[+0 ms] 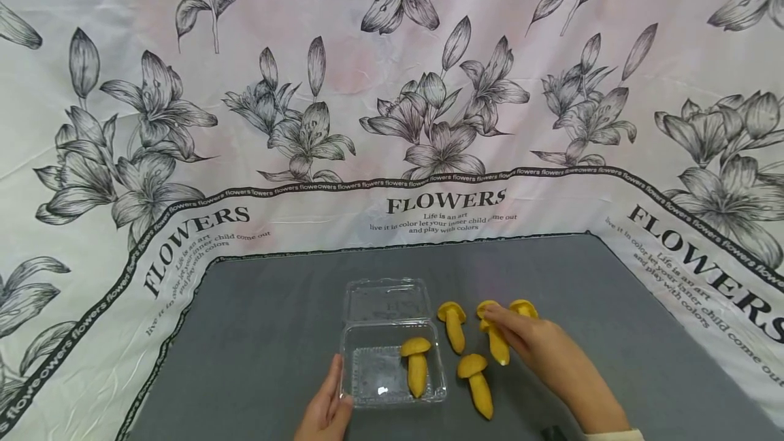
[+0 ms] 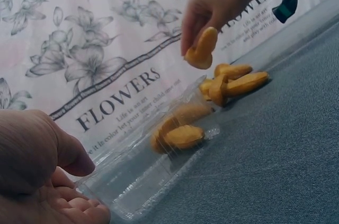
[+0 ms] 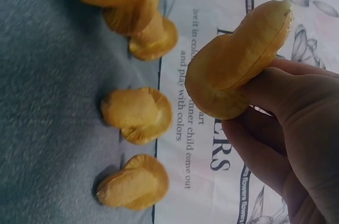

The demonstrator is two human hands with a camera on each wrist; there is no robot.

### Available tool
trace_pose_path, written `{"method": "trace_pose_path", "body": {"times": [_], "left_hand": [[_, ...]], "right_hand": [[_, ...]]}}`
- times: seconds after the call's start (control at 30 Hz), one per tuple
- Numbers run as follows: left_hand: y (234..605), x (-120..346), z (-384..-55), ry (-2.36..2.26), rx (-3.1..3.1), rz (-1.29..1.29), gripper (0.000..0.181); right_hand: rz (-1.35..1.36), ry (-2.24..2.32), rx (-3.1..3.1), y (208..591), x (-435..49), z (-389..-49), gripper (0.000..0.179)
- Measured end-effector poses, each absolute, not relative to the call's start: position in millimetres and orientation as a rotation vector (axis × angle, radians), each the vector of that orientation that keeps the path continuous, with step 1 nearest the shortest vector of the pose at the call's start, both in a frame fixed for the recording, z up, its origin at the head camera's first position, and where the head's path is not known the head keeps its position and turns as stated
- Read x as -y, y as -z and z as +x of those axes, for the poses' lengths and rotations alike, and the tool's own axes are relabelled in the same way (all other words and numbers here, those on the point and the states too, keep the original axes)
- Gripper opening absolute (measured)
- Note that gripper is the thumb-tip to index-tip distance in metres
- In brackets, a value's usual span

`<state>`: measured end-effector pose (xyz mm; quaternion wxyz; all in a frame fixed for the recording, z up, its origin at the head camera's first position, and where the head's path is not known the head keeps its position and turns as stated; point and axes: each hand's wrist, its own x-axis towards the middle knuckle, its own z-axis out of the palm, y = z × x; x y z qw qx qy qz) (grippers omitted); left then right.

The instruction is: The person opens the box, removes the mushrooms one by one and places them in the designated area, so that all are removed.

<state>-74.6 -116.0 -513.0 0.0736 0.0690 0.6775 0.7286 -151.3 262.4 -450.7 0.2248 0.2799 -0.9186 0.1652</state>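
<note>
My right hand (image 1: 545, 346) pinches a yellow mushroom (image 3: 241, 60) between thumb and fingers; its cap is lowest in the right wrist view, the stem slanting upward. In the left wrist view this mushroom (image 2: 204, 49) is raised over the grey surface. My left hand (image 1: 327, 400) rests against the left side of a clear plastic box (image 1: 373, 397), thumb at the near corner and fingers relaxed. The hinged lid (image 1: 387, 299) lies back on the far side. Inside the box, toward its right, lies one mushroom (image 1: 417, 367).
Right of the box lie several more mushrooms, one close to the lid (image 1: 454, 329), one nearer me (image 1: 476, 386) and one partly behind my right hand (image 1: 524, 307). Beyond the grey surface (image 1: 275, 332), a flower-printed cloth (image 1: 349, 216) rises. A dark wristband (image 2: 286, 2) circles my right wrist.
</note>
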Motion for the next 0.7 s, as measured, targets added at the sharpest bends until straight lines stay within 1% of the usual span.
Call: {"method": "trace_pose_path", "body": {"times": [0.23,0.7], "left_hand": [[514.9,116.1,-74.3,-2.170,-2.060,0.191,0.077],[514.4,115.5,-75.8,-2.163,-2.071,0.177,0.077]], "right_hand": [[0.727,-0.437,2.613,453.1,-268.0,-147.3,0.039],[0.703,-0.443,2.789,456.2,-275.9,-141.8,0.034]]}}
